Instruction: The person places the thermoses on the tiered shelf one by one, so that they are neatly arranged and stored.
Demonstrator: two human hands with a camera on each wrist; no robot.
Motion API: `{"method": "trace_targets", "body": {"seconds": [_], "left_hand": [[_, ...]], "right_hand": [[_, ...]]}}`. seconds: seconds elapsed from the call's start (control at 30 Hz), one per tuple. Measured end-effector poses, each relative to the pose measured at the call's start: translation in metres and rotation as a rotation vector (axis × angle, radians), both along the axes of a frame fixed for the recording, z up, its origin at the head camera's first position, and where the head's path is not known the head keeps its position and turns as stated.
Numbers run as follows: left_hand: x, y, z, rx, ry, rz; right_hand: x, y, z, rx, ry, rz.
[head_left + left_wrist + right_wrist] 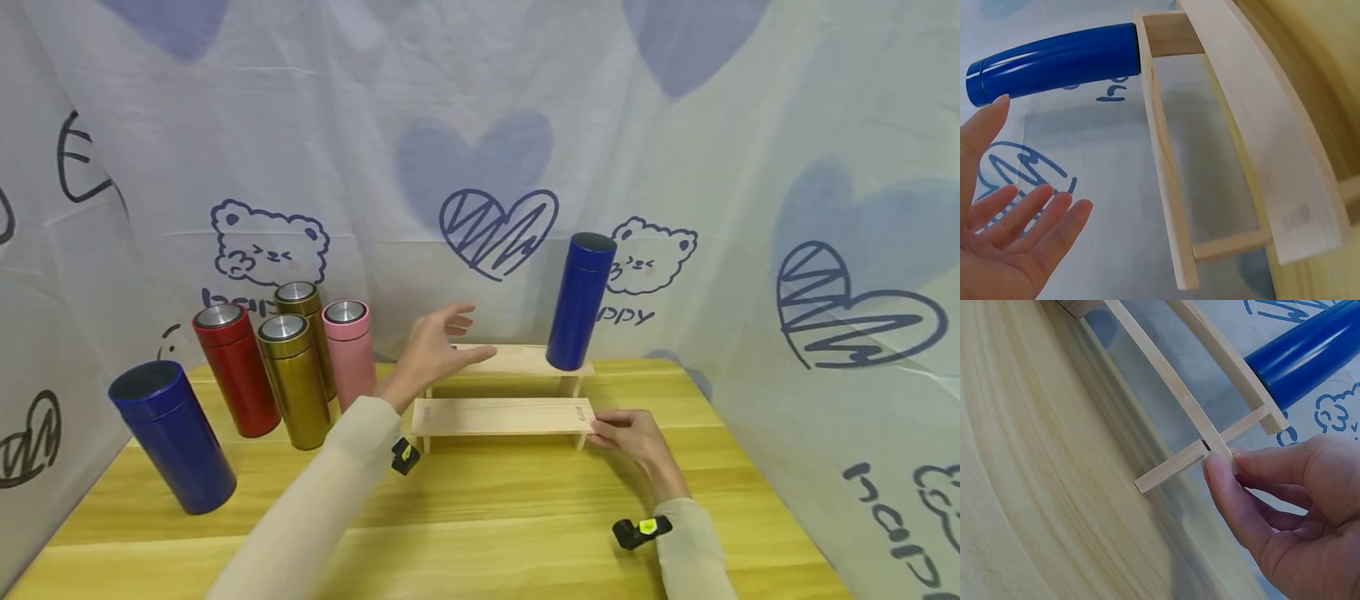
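A small two-step wooden rack [498, 417] stands on the table. One blue vacuum flask [579, 308] is upright on the right part of its back, higher step. My right hand [636, 435] pinches the right end of the front step between thumb and fingers, which the right wrist view shows close up. Over the left part of the back step, my left hand [435, 346] hovers with its fingers spread and nothing between them. In the left wrist view, its thumb overlaps the top of the blue flask, though the head view shows the two well apart.
To the left stand a red flask [236, 371], two gold flasks [297, 387] [318, 333] and a pink flask [351, 350]. Nearer to me is another blue flask [176, 442]. A printed cloth [360, 167] hangs behind the wood-grain table [480, 533] and along its sides.
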State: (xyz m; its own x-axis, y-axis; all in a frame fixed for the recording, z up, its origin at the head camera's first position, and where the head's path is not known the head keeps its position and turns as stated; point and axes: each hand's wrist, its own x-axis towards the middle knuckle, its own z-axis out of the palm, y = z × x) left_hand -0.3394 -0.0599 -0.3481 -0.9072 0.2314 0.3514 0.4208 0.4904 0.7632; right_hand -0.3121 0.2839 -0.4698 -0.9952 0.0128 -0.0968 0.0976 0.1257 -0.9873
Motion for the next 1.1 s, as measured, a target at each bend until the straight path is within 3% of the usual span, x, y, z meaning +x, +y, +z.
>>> {"method": "trace_targets", "body": {"seconds": [0.37, 0.5, 1.1], "left_hand": [[0.018, -0.029, -0.015, -0.014, 0.04, -0.016], [0.026, -0.04, -0.022, -0.031, 0.017, -0.024], [0.044, -0.087, -0.048, -0.044, -0.01, 0.067]], "right_hand": [[0.0, 0.0, 0.0, 0.018, -0.003, -0.005], [0.0, 0.0, 0.001, 0.011, -0.011, -0.009], [0.001, 0.002, 0.001, -0.002, -0.012, 0.005]]}}
